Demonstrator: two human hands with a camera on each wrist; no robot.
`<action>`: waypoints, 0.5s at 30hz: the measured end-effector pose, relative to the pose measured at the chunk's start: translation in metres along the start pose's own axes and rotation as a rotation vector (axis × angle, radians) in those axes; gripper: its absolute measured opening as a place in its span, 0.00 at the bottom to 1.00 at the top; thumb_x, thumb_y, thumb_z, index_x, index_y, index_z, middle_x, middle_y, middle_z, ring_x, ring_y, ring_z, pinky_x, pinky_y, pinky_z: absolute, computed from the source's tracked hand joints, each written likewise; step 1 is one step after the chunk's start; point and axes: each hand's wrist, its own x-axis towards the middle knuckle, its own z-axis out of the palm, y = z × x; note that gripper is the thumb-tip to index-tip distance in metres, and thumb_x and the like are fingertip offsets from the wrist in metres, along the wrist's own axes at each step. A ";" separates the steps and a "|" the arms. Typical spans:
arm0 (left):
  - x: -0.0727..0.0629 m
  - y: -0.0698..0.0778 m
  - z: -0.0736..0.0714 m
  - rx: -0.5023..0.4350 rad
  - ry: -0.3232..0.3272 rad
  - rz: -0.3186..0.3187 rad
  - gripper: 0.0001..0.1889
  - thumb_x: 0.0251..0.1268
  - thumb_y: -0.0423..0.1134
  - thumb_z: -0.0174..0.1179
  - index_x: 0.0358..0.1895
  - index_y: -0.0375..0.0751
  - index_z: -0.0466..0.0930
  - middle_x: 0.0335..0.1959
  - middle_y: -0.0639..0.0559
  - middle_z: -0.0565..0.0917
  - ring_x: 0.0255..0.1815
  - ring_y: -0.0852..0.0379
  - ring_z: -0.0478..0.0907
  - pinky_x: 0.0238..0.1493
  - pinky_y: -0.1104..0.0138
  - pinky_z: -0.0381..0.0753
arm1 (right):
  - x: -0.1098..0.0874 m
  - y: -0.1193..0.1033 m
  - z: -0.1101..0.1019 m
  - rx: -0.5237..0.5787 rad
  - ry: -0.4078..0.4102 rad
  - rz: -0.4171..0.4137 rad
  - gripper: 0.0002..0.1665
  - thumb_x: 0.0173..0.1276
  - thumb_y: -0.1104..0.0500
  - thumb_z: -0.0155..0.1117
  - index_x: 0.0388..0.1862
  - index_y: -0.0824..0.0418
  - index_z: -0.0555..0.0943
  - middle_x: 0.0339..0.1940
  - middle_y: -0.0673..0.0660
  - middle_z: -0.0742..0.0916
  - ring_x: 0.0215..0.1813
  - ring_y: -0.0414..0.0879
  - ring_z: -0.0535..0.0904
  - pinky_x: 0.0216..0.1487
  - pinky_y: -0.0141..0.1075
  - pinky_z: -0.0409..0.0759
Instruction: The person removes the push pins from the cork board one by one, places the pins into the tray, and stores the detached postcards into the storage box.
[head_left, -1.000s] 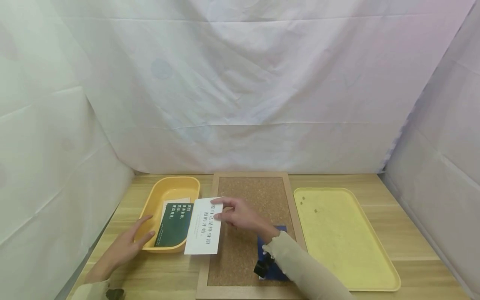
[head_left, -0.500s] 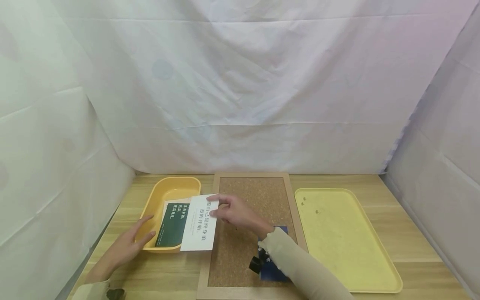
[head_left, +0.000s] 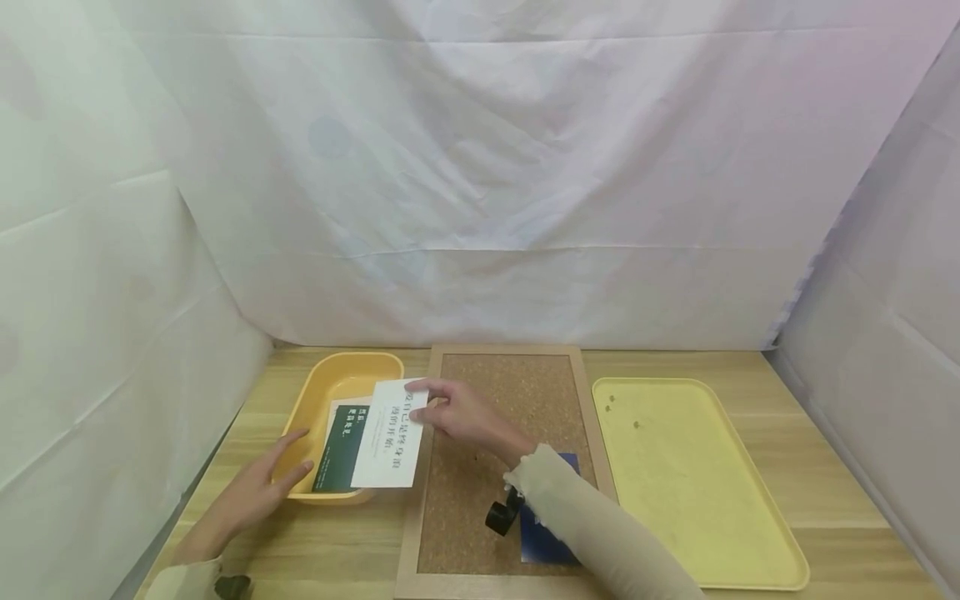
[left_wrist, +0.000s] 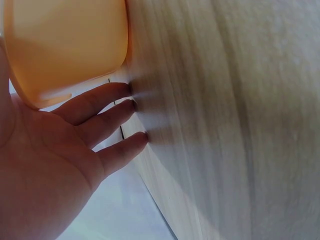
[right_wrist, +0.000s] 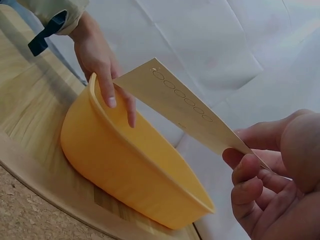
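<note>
My right hand (head_left: 459, 414) pinches a white postcard (head_left: 389, 437) by its right edge, thumb below and fingers on top. The card has large Chinese characters; the right wrist view shows its underside (right_wrist: 175, 100) with a row of printed circles. It overlaps the tub's right side and a dark green card (head_left: 339, 450). That green card lies in the orange-yellow tub (head_left: 306, 400) over a pale card. My left hand (head_left: 258, 492) rests at the tub's near left corner, two digits inside the rim. Its other fingers (left_wrist: 107, 120) stay outside, straight, their tips at the wooden table.
A framed cork board (head_left: 487, 533) lies in the middle, with a dark blue card (head_left: 546, 543) on it, partly under my right forearm. To the right, a flat yellow tray (head_left: 690, 483) carries several tiny pieces near its far left corner. White cloth (head_left: 525, 167) hangs behind.
My right hand has moved left and slightly away from me with the white postcard, which now covers more of the green card. The left hand stays put.
</note>
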 end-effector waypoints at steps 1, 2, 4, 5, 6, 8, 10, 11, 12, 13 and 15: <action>0.000 0.000 0.000 0.000 -0.003 0.000 0.33 0.76 0.54 0.51 0.75 0.39 0.59 0.71 0.25 0.64 0.66 0.20 0.63 0.59 0.29 0.65 | 0.001 0.000 0.001 0.000 0.002 0.002 0.24 0.69 0.53 0.66 0.64 0.42 0.78 0.45 0.47 0.84 0.18 0.42 0.67 0.16 0.29 0.63; 0.000 0.000 0.000 0.000 -0.005 0.000 0.33 0.76 0.54 0.51 0.75 0.39 0.59 0.71 0.25 0.64 0.67 0.20 0.63 0.59 0.29 0.65 | 0.002 -0.001 0.002 0.000 0.004 0.004 0.24 0.69 0.53 0.66 0.65 0.41 0.78 0.45 0.47 0.84 0.19 0.42 0.67 0.16 0.29 0.63; -0.001 0.001 -0.001 0.001 -0.008 -0.003 0.33 0.76 0.54 0.51 0.75 0.39 0.59 0.71 0.25 0.63 0.67 0.20 0.63 0.59 0.29 0.65 | 0.005 -0.001 0.004 0.001 0.006 0.000 0.25 0.70 0.54 0.65 0.65 0.42 0.78 0.45 0.48 0.84 0.18 0.41 0.67 0.16 0.29 0.63; -0.001 0.001 -0.001 0.002 -0.007 -0.003 0.33 0.76 0.54 0.51 0.75 0.39 0.59 0.71 0.25 0.64 0.66 0.20 0.63 0.59 0.29 0.65 | 0.007 -0.001 0.005 0.008 0.006 -0.004 0.25 0.70 0.54 0.65 0.65 0.43 0.78 0.45 0.48 0.84 0.18 0.41 0.67 0.16 0.29 0.62; -0.001 0.001 -0.002 0.004 -0.006 -0.004 0.33 0.76 0.54 0.51 0.75 0.39 0.59 0.71 0.25 0.64 0.66 0.20 0.63 0.59 0.29 0.65 | 0.009 -0.001 0.007 0.015 0.007 -0.011 0.25 0.70 0.55 0.65 0.65 0.44 0.78 0.44 0.49 0.84 0.18 0.40 0.66 0.16 0.29 0.62; -0.002 0.001 -0.002 0.007 -0.003 -0.004 0.33 0.76 0.54 0.51 0.75 0.39 0.59 0.71 0.25 0.64 0.66 0.20 0.63 0.59 0.29 0.66 | 0.013 -0.001 0.010 0.035 0.005 -0.022 0.25 0.70 0.57 0.64 0.66 0.47 0.77 0.44 0.50 0.83 0.18 0.41 0.67 0.16 0.29 0.62; -0.002 0.001 -0.003 0.012 0.002 -0.002 0.33 0.76 0.54 0.51 0.75 0.39 0.60 0.71 0.25 0.64 0.66 0.20 0.63 0.59 0.29 0.66 | 0.016 -0.001 0.014 0.047 0.007 -0.030 0.25 0.70 0.58 0.64 0.66 0.50 0.77 0.44 0.51 0.83 0.19 0.41 0.68 0.17 0.28 0.63; -0.002 0.000 -0.003 0.013 0.004 0.000 0.33 0.76 0.54 0.51 0.75 0.39 0.60 0.71 0.25 0.64 0.66 0.20 0.64 0.59 0.29 0.66 | 0.017 -0.001 0.015 0.053 0.009 -0.027 0.25 0.70 0.59 0.64 0.66 0.50 0.77 0.43 0.51 0.83 0.19 0.41 0.68 0.17 0.28 0.63; -0.002 0.000 -0.003 0.013 0.004 0.001 0.33 0.76 0.54 0.51 0.75 0.39 0.60 0.71 0.25 0.64 0.66 0.20 0.63 0.59 0.29 0.66 | 0.018 -0.001 0.017 0.053 0.012 -0.026 0.25 0.70 0.59 0.64 0.66 0.50 0.77 0.43 0.51 0.82 0.19 0.41 0.68 0.17 0.28 0.64; -0.002 0.000 -0.003 0.013 0.003 0.003 0.32 0.76 0.53 0.51 0.75 0.39 0.60 0.71 0.25 0.64 0.66 0.20 0.63 0.59 0.29 0.65 | 0.019 -0.001 0.018 0.058 0.014 -0.023 0.25 0.70 0.59 0.64 0.66 0.50 0.77 0.43 0.51 0.82 0.19 0.42 0.69 0.18 0.28 0.64; -0.002 0.000 -0.003 0.010 0.002 0.005 0.32 0.76 0.53 0.51 0.75 0.39 0.60 0.71 0.26 0.64 0.66 0.20 0.63 0.59 0.29 0.65 | 0.021 -0.001 0.020 0.047 0.020 -0.017 0.25 0.70 0.58 0.64 0.66 0.49 0.77 0.43 0.50 0.82 0.20 0.42 0.69 0.18 0.29 0.65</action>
